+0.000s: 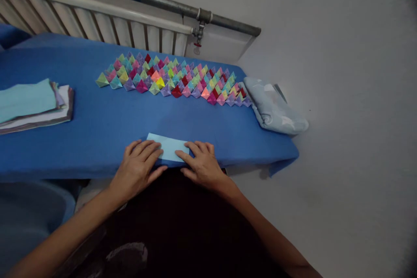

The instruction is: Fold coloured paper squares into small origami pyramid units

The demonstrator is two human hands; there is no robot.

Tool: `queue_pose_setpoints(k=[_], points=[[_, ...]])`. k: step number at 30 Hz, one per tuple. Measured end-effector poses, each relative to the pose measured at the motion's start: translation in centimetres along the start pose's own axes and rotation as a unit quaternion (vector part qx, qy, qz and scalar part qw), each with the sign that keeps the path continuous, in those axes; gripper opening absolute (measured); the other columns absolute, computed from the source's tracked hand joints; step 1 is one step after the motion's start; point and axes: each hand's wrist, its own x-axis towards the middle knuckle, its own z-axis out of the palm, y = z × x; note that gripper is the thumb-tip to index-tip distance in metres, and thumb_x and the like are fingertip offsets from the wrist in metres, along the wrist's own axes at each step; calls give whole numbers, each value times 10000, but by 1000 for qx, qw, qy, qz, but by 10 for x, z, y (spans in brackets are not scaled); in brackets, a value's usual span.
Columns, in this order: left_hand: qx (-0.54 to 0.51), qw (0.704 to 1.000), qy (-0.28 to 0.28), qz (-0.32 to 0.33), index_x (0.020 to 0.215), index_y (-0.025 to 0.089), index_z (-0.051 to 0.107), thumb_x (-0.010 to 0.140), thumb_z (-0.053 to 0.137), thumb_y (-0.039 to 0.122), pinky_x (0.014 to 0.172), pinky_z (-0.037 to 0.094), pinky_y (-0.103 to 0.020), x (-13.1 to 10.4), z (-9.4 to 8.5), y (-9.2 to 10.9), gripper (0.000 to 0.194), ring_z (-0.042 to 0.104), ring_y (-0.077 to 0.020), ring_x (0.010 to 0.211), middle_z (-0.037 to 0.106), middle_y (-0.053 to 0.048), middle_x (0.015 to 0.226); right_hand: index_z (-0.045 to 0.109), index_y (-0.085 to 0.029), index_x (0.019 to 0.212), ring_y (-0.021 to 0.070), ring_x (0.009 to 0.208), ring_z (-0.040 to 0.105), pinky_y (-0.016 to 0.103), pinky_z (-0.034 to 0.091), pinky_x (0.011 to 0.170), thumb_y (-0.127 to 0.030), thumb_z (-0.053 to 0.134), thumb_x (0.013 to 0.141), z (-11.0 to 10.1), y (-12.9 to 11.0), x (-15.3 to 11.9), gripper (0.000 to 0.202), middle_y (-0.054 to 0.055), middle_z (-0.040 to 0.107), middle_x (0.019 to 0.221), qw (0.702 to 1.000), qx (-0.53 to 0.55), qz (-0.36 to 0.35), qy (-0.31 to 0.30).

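A light blue sheet of paper (172,148), narrow and rectangular, lies flat near the front edge of the blue-covered table (130,117). My left hand (138,167) rests over its left end with fingers stretched out flat. On the right end lies my right hand (203,163), its fingers spread across the paper. Both thumbs point inward just below the sheet's front edge. Beyond the hands stand rows of small folded paper pieces (172,78) in pink, red, yellow, green, purple and blue.
At the left is a stack of coloured paper (29,102). A folded grey-blue cloth (275,106) sits at the table's right end, beside the wall. Behind the table run a radiator (97,21) and a metal pipe (156,2). A blue chair (32,208) stands at lower left.
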Motion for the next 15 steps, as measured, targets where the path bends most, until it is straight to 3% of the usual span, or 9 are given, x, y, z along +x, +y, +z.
queue_pose_setpoints(k=[4,11,15], points=[[-26,999,-15,31,1136,174,658,946,582,279,915,441,-443,2,-2,8,230,649,-273,1012,720,-120,1144,559,-249,1377,265,1113,515,429,313,924,-304,664,875,1,-2,-2,516,105,627,1283,999,33,-24,19],[37,999,29,22,1046,217,669,952,559,164,1015,359,-486,4,-14,1,154,666,-247,1013,745,-64,1101,676,-232,1172,216,1029,542,400,293,904,-251,605,920,11,-6,3,263,72,679,1133,994,55,-16,96],[1,999,-2,38,1061,207,671,960,525,169,984,395,-448,7,-11,2,182,674,-227,969,744,-67,1074,701,-236,1084,213,1001,544,399,290,897,-237,586,931,14,-11,10,191,59,692,1073,994,56,-16,95]])
